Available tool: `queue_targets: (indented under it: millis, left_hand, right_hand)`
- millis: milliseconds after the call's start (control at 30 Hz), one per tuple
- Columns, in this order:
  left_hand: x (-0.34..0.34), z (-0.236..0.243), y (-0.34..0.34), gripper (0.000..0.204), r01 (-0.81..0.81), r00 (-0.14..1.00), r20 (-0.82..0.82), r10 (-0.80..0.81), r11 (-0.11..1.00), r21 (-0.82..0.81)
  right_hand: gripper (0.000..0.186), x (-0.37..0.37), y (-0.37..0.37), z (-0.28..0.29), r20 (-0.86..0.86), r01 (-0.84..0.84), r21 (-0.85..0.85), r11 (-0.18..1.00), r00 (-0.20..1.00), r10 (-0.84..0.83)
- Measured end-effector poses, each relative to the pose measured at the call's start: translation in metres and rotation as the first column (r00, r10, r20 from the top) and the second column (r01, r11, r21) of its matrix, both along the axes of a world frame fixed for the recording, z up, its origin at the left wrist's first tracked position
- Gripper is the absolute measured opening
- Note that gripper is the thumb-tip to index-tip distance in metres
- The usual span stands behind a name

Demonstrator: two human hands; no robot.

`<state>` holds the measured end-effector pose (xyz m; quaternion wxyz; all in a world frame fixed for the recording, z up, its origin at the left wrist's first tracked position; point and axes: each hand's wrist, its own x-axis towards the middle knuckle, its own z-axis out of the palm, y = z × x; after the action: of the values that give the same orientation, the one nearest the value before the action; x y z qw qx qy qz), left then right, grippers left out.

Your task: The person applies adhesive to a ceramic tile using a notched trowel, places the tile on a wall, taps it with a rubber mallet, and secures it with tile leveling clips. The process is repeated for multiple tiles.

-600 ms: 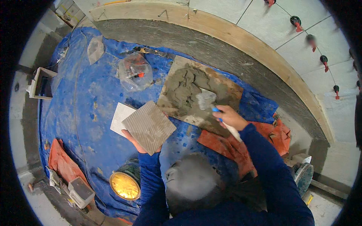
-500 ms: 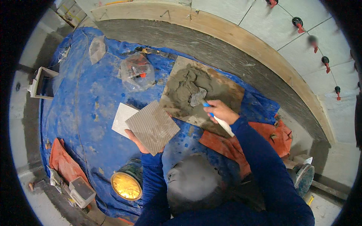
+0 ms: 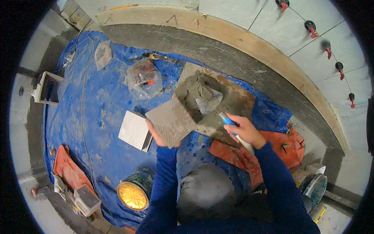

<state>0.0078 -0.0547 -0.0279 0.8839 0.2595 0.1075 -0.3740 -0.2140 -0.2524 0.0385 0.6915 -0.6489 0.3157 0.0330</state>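
Blue sheet point(image 3: 105, 91), stained and rumpled, covers most of the floor. On its far right part lies a flat board point(image 3: 243, 102) with a heap of grey mortar point(image 3: 193, 87). Beyond it a pale wooden strip point(image 3: 249, 38) runs along a dark grey band at the foot of large pale wall tiles point(image 3: 269, 23), whose joints carry black-and-red clips point(image 3: 310, 28). A clear plastic bag point(image 3: 145, 80) with something orange inside lies left of the board; a white frame point(image 3: 37, 93) stands at the far left. Orange-red sheeting point(image 3: 278, 146) lies at the right, and a round lit golden disc point(image 3: 133, 195) shows at the near left.

The left hand point(image 3: 155, 136) grips a grey ridged tile point(image 3: 171, 121) from beneath, its fingers mostly hidden, just right of some white tiles point(image 3: 134, 130) on the sheet. The right hand point(image 3: 246, 132) is closed around the blue-and-white handle of a trowel point(image 3: 210, 102), its blade at the near right of the mortar heap.

Compared with half a second ago, the ridged tile has shifted right, baring more of the white tiles and their side edges. The right hand has drawn back, nearer and to the right.
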Motion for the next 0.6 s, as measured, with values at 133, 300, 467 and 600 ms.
queue_targets:
  millis: [133, 300, 467, 600]
  left_hand:
    - [-0.008, -0.005, -0.037, 0.081, 0.008, 0.991, -0.127, -0.029, 0.987, -0.16]
    - [-0.024, -0.009, -0.047, 0.077, 0.038, 0.989, -0.121, -0.087, 0.932, -0.36]
    - [-0.022, -0.011, -0.033, 0.088, -0.045, 0.963, -0.248, -0.108, 0.839, -0.542]
    - [-0.025, 0.003, -0.03, 0.11, 0.083, 0.955, -0.137, -0.264, 0.678, -0.73]
  right_hand:
    - [0.053, -0.003, 0.036, 0.032, 0.007, -0.072, -0.719, 0.691, 0.994, 0.11]
    - [0.06, -0.008, 0.068, 0.046, -0.406, -0.435, -0.857, 0.275, 0.9, 0.16]
    - [0.054, -0.055, 0.032, 0.068, -0.172, -0.259, -0.786, 0.562, 0.964, 0.205]
    - [0.053, -0.029, -0.033, 0.02, -0.214, -0.223, -0.928, 0.299, 0.975, 0.064]
